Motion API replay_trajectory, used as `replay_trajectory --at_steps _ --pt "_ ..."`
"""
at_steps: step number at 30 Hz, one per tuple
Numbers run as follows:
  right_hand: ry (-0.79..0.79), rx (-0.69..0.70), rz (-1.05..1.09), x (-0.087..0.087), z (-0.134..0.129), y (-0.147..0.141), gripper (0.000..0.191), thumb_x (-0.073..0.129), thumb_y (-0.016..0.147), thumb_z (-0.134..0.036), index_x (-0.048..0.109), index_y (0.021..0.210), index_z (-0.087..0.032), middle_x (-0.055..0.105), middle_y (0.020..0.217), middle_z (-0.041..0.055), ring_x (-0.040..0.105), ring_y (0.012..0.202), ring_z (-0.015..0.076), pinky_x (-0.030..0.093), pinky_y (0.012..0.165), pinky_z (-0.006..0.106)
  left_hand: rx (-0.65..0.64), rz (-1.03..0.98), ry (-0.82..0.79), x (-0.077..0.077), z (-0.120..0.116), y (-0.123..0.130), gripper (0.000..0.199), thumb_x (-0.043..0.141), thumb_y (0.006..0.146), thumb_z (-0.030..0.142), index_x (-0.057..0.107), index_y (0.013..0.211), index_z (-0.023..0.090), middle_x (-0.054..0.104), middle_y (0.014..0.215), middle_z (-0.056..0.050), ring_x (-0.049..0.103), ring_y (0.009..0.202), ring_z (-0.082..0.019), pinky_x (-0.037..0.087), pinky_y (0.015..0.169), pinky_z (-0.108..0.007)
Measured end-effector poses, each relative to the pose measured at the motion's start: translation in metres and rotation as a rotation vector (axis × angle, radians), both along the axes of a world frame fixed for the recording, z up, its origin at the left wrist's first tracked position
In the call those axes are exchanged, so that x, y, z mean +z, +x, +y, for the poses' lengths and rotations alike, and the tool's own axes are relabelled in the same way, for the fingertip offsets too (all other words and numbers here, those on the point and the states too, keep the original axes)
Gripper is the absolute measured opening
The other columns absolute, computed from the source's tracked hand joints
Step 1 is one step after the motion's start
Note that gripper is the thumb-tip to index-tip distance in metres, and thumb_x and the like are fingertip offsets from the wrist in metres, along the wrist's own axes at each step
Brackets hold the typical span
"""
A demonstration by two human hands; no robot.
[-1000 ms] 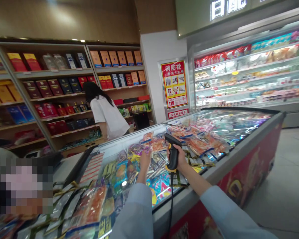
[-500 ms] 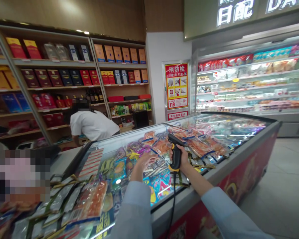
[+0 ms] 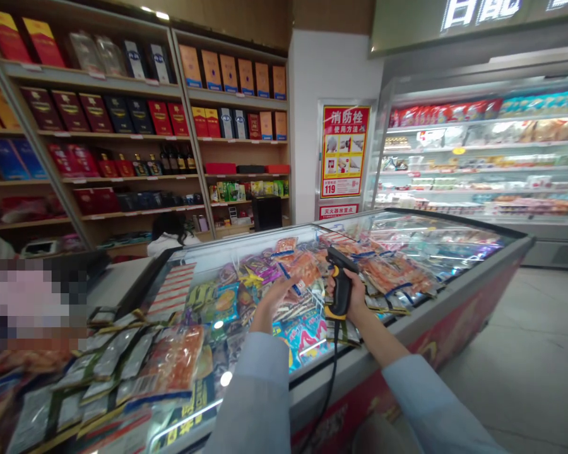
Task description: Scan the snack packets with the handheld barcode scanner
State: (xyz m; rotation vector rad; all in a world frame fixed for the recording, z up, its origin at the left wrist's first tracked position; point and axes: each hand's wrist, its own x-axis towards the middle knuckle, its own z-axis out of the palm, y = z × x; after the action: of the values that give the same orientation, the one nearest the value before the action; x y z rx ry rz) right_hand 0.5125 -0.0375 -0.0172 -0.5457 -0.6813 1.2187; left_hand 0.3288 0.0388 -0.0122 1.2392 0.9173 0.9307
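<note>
My right hand (image 3: 356, 295) is wrapped around the grip of a black barcode scanner (image 3: 343, 291) with yellow trim, its head tilted up and leftward. A black cable hangs from the grip's base. My left hand (image 3: 271, 304) reaches over the glass-topped freezer chest (image 3: 473, 268), its fingers at the near edge of a clear packet of orange-coloured food (image 3: 307, 267). That packet has a blue edge strip and a small white label; the fingers appear closed on its edge, partly hidden. Other similar packets (image 3: 392, 274) lie on the glass to the right of the scanner.
More packets (image 3: 168, 362) are piled on the chest at the near left. A person in a white top (image 3: 168, 243) is low behind the chest, before shelves of boxes (image 3: 137, 116). A lit refrigerated display (image 3: 483, 151) stands at the back right.
My left hand's spread fingers have come to the packet's edge, and the packet has shifted slightly toward me. The scanner stays in my right hand. The person behind has bent lower.
</note>
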Motion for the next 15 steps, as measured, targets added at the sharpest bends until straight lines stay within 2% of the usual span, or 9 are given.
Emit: replay_trajectory --at_steps 3,6,9,15 --pt "0.022 0.024 -0.013 0.0 0.0 0.001 0.026 0.063 0.071 -0.045 0.057 0.079 -0.021 0.057 0.055 -0.002 0.053 0.044 0.0136 0.046 0.039 0.024 0.078 -0.165 0.071 0.001 0.006 -0.003 0.045 0.079 0.068 0.038 0.064 0.104 0.017 0.071 0.099 -0.009 0.068 0.095 -0.022 0.059 0.079 -0.036" --pt "0.043 0.028 -0.031 -0.001 0.002 0.001 0.025 0.062 0.071 -0.044 0.056 0.079 -0.022 0.056 0.054 -0.0017 0.055 0.045 0.0155 0.046 0.04 0.025 0.243 -0.298 0.16 0.001 0.012 -0.004 0.051 0.077 0.07 0.033 0.059 0.115 0.018 0.067 0.114 -0.01 0.066 0.102 -0.021 0.059 0.08 -0.036" --pt "0.043 0.027 -0.046 -0.001 0.003 0.001 0.025 0.063 0.069 -0.044 0.055 0.077 -0.021 0.055 0.053 -0.0016 0.054 0.045 0.0153 0.045 0.039 0.025 0.361 -0.362 0.21 0.001 0.018 -0.005 0.054 0.078 0.07 0.031 0.058 0.118 0.019 0.067 0.115 -0.01 0.067 0.098 -0.021 0.06 0.078 -0.036" --pt "0.017 0.136 -0.117 -0.001 0.003 0.0 0.024 0.063 0.069 -0.043 0.055 0.076 -0.021 0.054 0.052 -0.0019 0.051 0.044 0.0145 0.045 0.04 0.025 0.417 -0.342 0.217 -0.002 0.024 -0.007 0.058 0.078 0.07 0.033 0.057 0.122 0.02 0.068 0.113 -0.01 0.068 0.094 -0.021 0.06 0.075 -0.034"
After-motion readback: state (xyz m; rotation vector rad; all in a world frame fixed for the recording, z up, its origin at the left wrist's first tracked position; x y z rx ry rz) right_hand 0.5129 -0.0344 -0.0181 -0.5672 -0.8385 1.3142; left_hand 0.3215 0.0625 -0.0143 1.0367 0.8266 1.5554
